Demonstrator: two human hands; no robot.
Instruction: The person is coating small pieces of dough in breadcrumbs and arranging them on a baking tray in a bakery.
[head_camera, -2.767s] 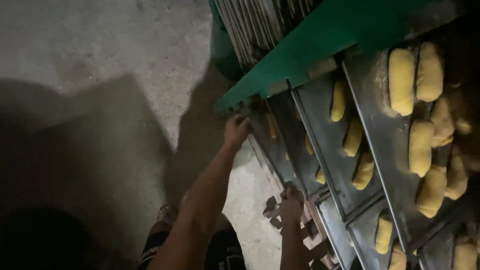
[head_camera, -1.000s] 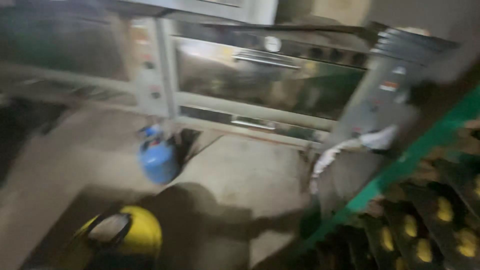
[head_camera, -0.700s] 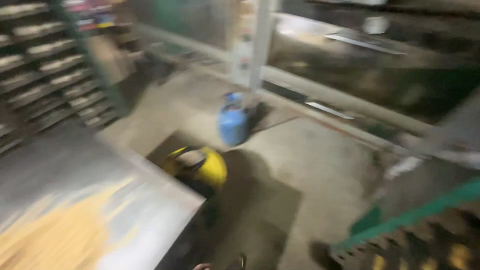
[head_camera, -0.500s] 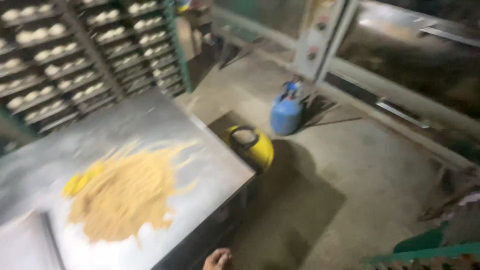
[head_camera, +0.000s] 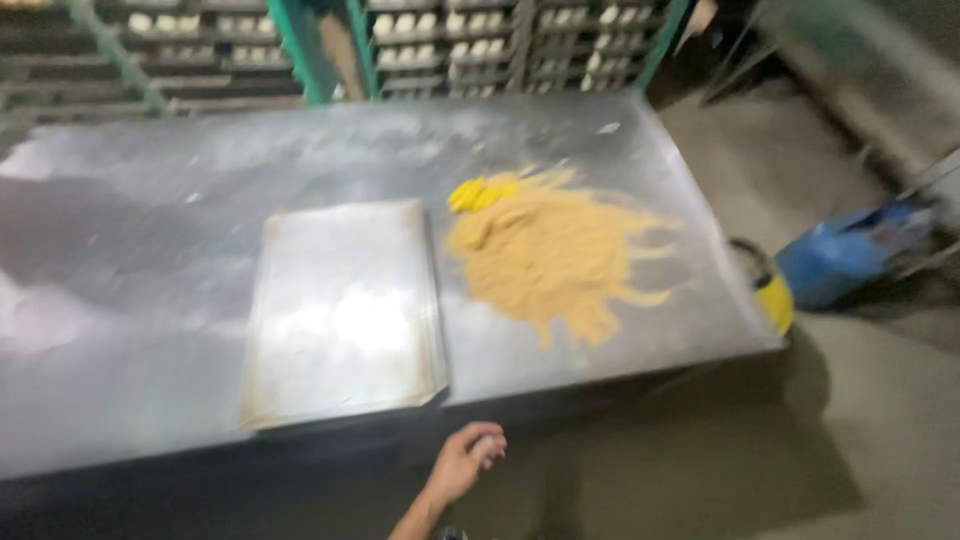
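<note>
Crumbs (head_camera: 555, 255) lie heaped beside an empty baking tray (head_camera: 345, 310) on the steel table (head_camera: 150, 240); one hand (head_camera: 465, 462), loosely curled and holding nothing, hangs below its edge.

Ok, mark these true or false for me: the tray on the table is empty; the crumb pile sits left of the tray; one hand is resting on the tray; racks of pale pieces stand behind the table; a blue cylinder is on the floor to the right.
The tray is empty: true.
The crumb pile sits left of it: false, it lies to the right.
One hand rests on the tray: false, it hangs below the table edge, touching nothing.
Racks of pale pieces stand behind: true.
A blue cylinder is on the floor, right: true.
</note>
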